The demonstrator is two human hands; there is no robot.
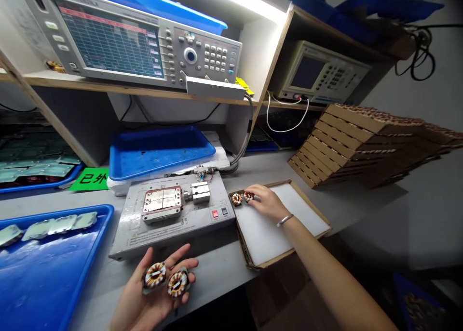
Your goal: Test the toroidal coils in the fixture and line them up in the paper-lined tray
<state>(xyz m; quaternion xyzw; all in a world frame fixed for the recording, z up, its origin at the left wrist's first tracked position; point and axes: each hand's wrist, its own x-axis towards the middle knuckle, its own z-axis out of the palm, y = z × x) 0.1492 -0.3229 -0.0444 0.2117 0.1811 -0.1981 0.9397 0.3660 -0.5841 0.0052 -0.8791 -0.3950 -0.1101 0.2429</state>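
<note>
Upturned left hand (156, 300), fingers spread, cradles two round copper-and-white wound coils (155, 274). Right fingertips (251, 202) pinch a matching coil (248, 196) beside another, in the white-lined shallow cardboard tray's (269, 239) far-left corner.

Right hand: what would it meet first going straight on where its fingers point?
Past the wound coil it pinches, the right hand would probably meet the corner coil in the white-lined tray first; depth makes the gap unclear.

We are holding the left hand (159, 303) palm up at the front edge of the bench (213, 266), fingers loosely spread; right arm (321, 268) outstretched, we are holding the right hand (269, 203) palm down farther from that edge, thumb and fingers pinching.
</note>
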